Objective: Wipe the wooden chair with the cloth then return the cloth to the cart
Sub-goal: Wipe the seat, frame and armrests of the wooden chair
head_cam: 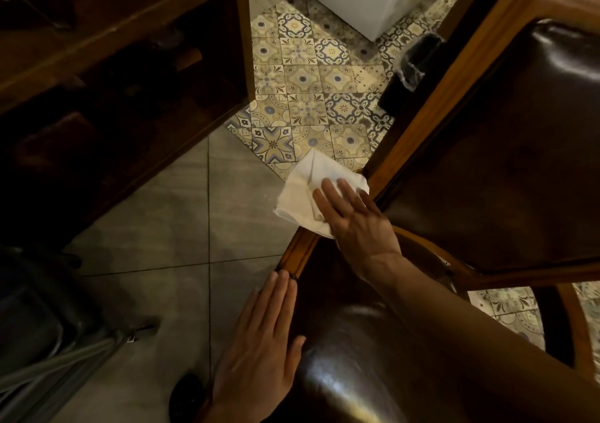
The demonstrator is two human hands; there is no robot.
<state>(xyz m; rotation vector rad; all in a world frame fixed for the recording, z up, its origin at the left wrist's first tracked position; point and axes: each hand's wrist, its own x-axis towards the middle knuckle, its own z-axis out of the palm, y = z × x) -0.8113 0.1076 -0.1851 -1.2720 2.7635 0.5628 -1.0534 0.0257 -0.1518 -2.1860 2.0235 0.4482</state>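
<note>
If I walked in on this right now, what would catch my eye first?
The white cloth stands out, pressed flat by the right hand on the wooden chair frame, mid-picture. The left hand rests open on the glossy dark backrest below. Behind, patterned floor tiles glow against the dim room.

Right hand [354, 218]: flat, fingers spread, pressing the white cloth [311, 195] onto the wooden chair [300, 253] frame edge.
Left hand [263, 348]: flat, fingers together, resting on the chair's side beside the dark leather cushion [350, 374].
Floor: patterned tiles [305, 81] beyond, plain tiles nearer.
</note>
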